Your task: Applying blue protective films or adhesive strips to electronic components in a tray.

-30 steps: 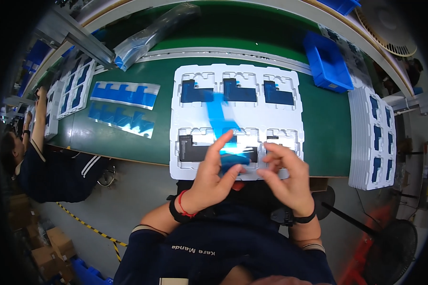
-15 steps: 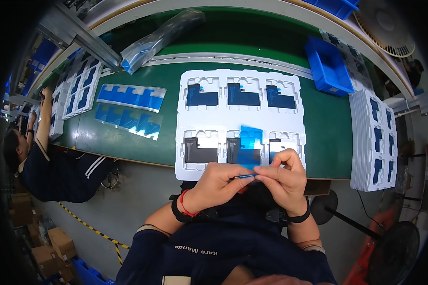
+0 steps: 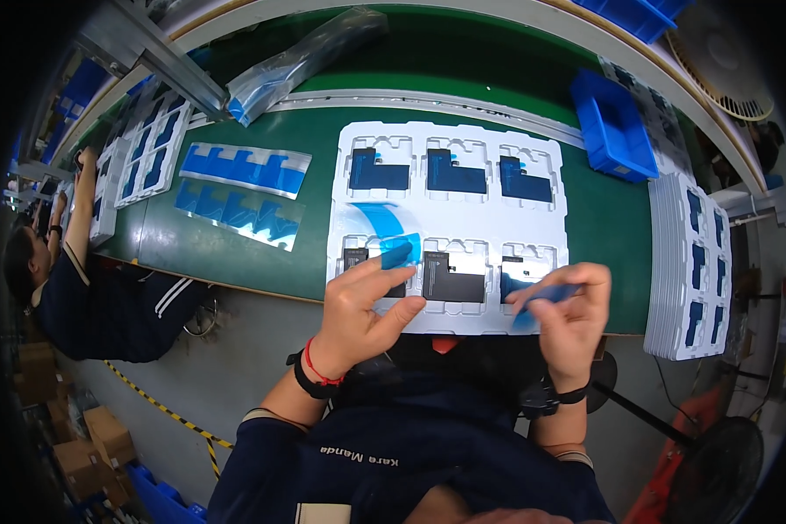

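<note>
My left hand (image 3: 358, 310) is over the lower left of a white plastic tray (image 3: 463, 218), thumb apart from the fingers. A curled strip of clear blue film (image 3: 382, 223) lies against its fingertips; whether it is gripped or clinging, I cannot see. Above the tray's lower right corner, my right hand (image 3: 572, 327) pinches another piece of blue film (image 3: 550, 294), smeared by motion. Flat black L-shaped parts, which look like battery packs, fill the tray's pockets; the lower middle battery (image 3: 454, 278) lies uncovered between my hands. Blue film covers the upper middle battery (image 3: 456, 175).
Left of the tray lie two sheets of blue film pieces (image 3: 240, 170). A blue bin (image 3: 611, 131) and stacked white trays (image 3: 672, 262) stand at the right. A clear plastic bag (image 3: 310, 61) lies at the back. Another person (image 3: 96, 288) works at far left.
My hands have drawn apart, the left one leftward and the right one rightward, each with blue film at its fingers. The lower middle battery has come into view from behind the film.
</note>
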`<state>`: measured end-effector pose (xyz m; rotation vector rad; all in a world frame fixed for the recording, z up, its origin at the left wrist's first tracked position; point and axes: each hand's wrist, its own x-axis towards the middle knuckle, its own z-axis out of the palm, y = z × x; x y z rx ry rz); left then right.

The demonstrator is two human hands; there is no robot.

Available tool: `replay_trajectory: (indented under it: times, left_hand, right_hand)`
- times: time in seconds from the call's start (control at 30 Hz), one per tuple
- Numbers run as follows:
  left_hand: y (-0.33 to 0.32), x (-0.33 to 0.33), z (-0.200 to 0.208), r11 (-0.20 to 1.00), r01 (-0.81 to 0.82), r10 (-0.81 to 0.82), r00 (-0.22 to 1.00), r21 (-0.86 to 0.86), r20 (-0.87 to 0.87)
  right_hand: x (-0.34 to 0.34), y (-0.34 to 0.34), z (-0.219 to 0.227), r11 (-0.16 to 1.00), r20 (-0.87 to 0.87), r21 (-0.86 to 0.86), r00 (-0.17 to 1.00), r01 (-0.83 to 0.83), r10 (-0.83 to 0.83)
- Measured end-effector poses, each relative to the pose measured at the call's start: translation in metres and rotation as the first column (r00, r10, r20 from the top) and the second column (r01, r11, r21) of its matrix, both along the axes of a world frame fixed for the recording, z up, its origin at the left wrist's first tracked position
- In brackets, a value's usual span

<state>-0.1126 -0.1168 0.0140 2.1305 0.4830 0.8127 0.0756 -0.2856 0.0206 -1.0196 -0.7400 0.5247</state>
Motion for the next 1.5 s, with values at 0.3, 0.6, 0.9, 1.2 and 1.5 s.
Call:
replay_trajectory:
  times: [0.3,0.6,0.9,1.2,1.5]
  left_hand:
    - [-0.014,0.01,-0.003,0.979,0.198,-0.198,0.98,-0.05,0.015]
    - [-0.001,-0.005,-0.003,0.968,0.097,-0.109,0.993,-0.232,-0.041]
    - [0.006,-0.019,-0.026,0.901,-0.061,0.117,0.988,-0.429,0.105]
    - [0.009,-0.021,-0.029,0.929,-0.039,0.059,0.997,-0.368,0.043]
    - [0.008,-0.016,-0.032,0.946,-0.098,0.141,0.983,-0.309,0.117]
  right_hand:
    - [-0.035,0.026,0.008,0.91,0.185,-0.389,0.955,-0.144,0.23]
    - [-0.024,0.022,-0.005,0.845,-0.118,-0.508,0.986,-0.164,0.12]
    - [-0.018,0.029,-0.016,0.735,-0.005,-0.677,0.998,-0.047,0.06]
    - [-0.016,0.028,-0.02,0.758,0.001,-0.65,0.998,-0.051,0.068]
    - [-0.017,0.029,-0.021,0.767,-0.022,-0.639,0.998,-0.056,0.055]
